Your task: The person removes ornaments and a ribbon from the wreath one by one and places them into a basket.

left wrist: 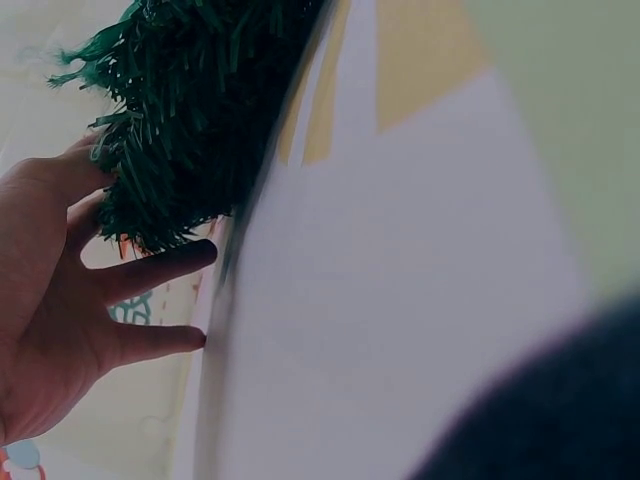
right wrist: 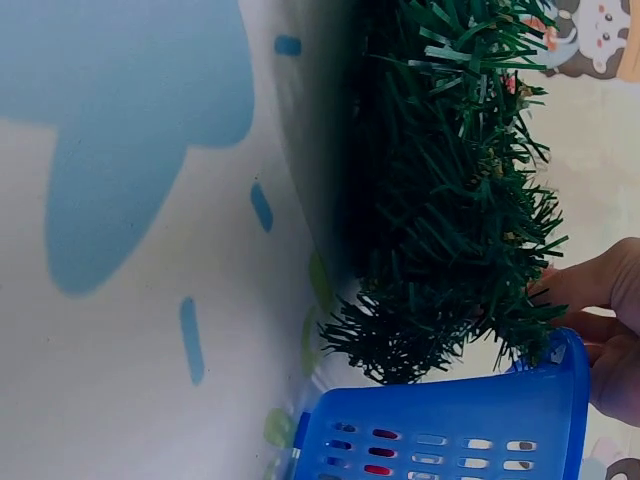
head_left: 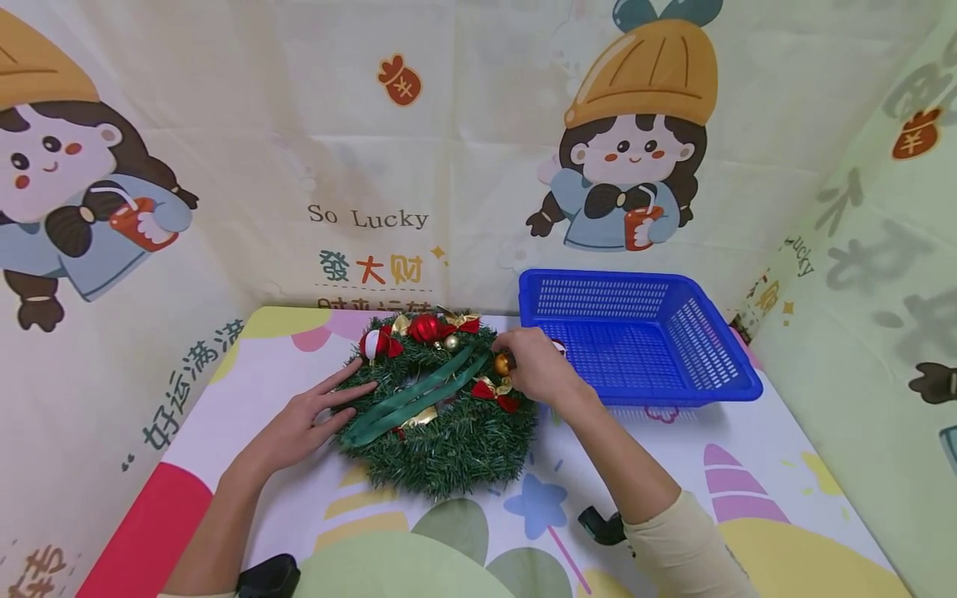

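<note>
A green tinsel wreath [head_left: 456, 455] lies on the table, with a long green ribbon [head_left: 407, 405] across its centre. Red-and-gold bows [head_left: 497, 395], a red bauble [head_left: 424, 329] and a red-and-white bauble [head_left: 373, 345] decorate its upper part. At the wreath's left edge my left hand [head_left: 295, 428] rests with fingers spread; the left wrist view shows them against the tinsel. My right hand [head_left: 540, 365] reaches to the upper right side, its fingers curled at a gold bauble [head_left: 502, 365]. The right wrist view shows the right thumb at the tinsel, other fingertips hidden.
A blue plastic basket [head_left: 673, 397] stands right behind my right hand, its near-left corner close to the wreath. A small red-and-white ornament [head_left: 559, 347] shows inside it, beside the hand. Printed cloth [head_left: 478, 191] walls the table at the back and sides.
</note>
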A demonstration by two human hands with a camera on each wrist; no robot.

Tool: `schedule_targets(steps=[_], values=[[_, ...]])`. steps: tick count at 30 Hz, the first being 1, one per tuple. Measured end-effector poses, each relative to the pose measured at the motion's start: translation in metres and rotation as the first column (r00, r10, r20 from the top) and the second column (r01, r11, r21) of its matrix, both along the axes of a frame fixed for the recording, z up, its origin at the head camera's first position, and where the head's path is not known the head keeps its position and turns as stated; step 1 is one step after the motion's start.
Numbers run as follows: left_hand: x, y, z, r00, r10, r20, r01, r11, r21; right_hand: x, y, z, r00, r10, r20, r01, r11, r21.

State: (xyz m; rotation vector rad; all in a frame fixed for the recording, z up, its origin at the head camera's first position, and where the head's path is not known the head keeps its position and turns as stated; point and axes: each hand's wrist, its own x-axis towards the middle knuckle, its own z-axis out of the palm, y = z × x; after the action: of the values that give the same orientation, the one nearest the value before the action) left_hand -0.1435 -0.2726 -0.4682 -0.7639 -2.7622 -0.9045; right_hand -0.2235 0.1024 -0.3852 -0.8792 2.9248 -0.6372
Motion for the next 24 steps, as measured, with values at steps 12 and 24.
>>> schedule_targets(steps=[12,24], values=[[-0.0013,-0.0015,-0.0022,0.999,-0.002,0.032,0.002,1.0,-0.006,-0.0035,0.0001,-0.0053,0.999,-0.002,-0.049,0.001,1.0,-0.026],[-0.0011,-0.0008,-0.0005,1.0,-0.004,0.029,0.005,1.0,-0.016,-0.0011,-0.0008,-0.0037,0.999,0.003,-0.048,-0.003,1.0,0.004]])
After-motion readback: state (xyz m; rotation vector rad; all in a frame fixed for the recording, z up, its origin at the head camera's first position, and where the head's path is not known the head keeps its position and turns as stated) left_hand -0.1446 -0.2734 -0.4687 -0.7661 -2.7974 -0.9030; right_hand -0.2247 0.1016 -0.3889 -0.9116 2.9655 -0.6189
